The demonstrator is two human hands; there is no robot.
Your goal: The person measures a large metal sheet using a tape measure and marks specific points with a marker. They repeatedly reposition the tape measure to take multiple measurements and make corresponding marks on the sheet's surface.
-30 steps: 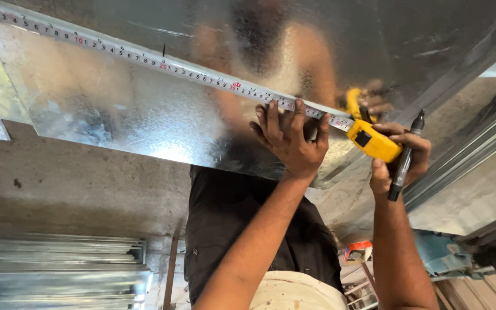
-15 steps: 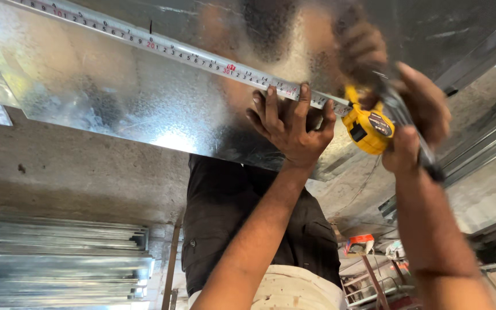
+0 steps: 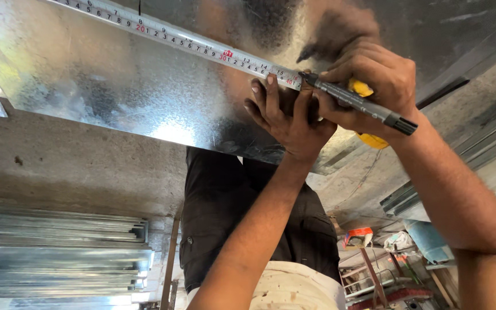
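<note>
Marking at the tape measure point(image 3: 202, 49): the right hand point(image 3: 374, 86), closed around a dark marker point(image 3: 360, 103), has come across from beside the yellow tape case point(image 3: 368, 115) and now sets the marker tip against the tape's edge on the galvanised sheet point(image 3: 87, 86). A second ago the marker hung idle beside the case; the work has evidently passed from measuring to marking. The left hand point(image 3: 288, 120), fingers spread flat and gripping nothing, presses the tape onto the sheet just below the marker tip, as before. The sheet's near edge runs just below the tape, close under the left palm. Along the tape towards its far end the sheet lies bare; below the edge stand the person's dark trousers point(image 3: 231, 212) and stacked metal channels point(image 3: 58, 252).
</note>
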